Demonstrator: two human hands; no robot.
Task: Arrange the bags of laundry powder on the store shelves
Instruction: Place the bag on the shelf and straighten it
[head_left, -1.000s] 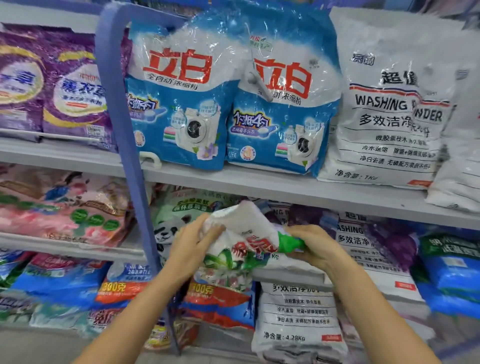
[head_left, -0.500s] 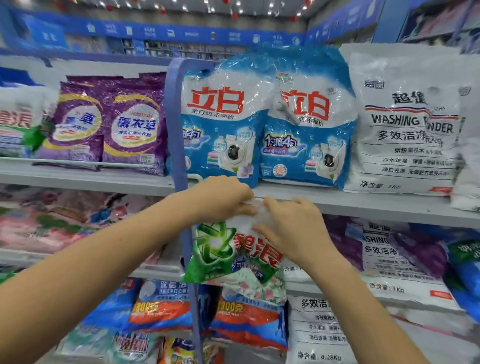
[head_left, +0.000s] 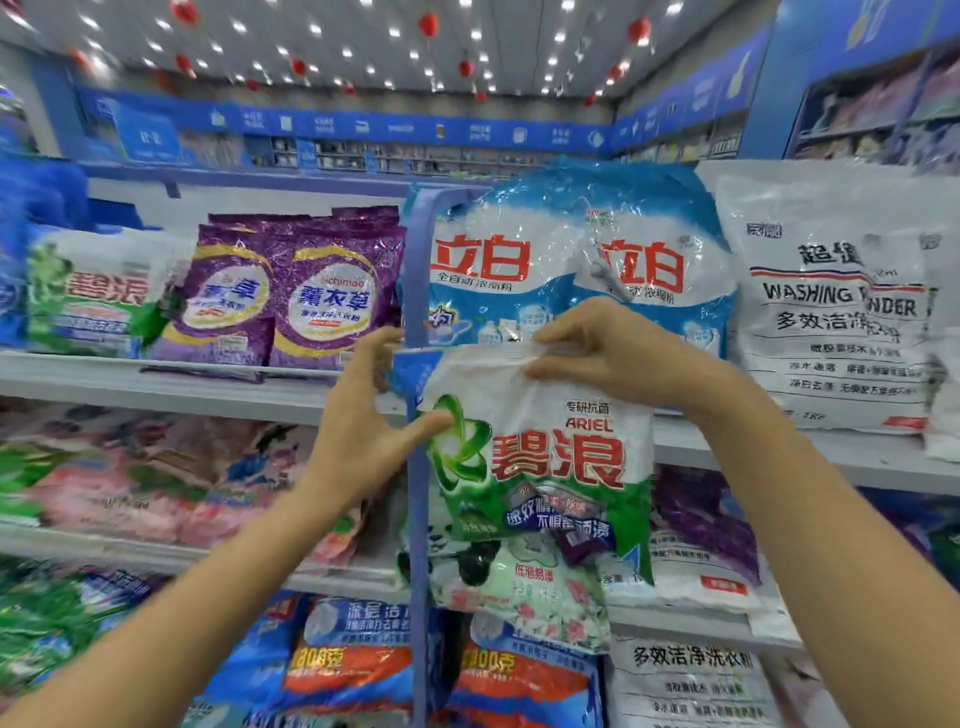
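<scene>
Held item: Ariel bag (head_left: 550, 462), white and green, now upright with its printed face toward the camera. It hangs in the air in front of the blue upright post (head_left: 418, 519), its top edge about level with the lip of the upper shelf (head_left: 156, 387). Change over the last second: the bag was low and folded over on itself in front of the second shelf; it has since been lifted and shaken out flat, and the view has tilted up with it. Right hand (head_left: 613, 353) pinches the crumpled top seam. Left hand (head_left: 358, 431) grips the left edge, thumb laid across the green logo. Neither has let go; the bag is not on any shelf yet. Directly behind it stand the blue-and-white bags (head_left: 519, 265), with the purple lavender bags (head_left: 311, 296) at 10 o'clock. Further out at 9 o'clock is a green-and-white bag (head_left: 98, 296), probably the same brand, though blur there prevents certainty. Judgement: bag is straightened and ready to place; that 9 o'clock spot looks the likely destination.
</scene>
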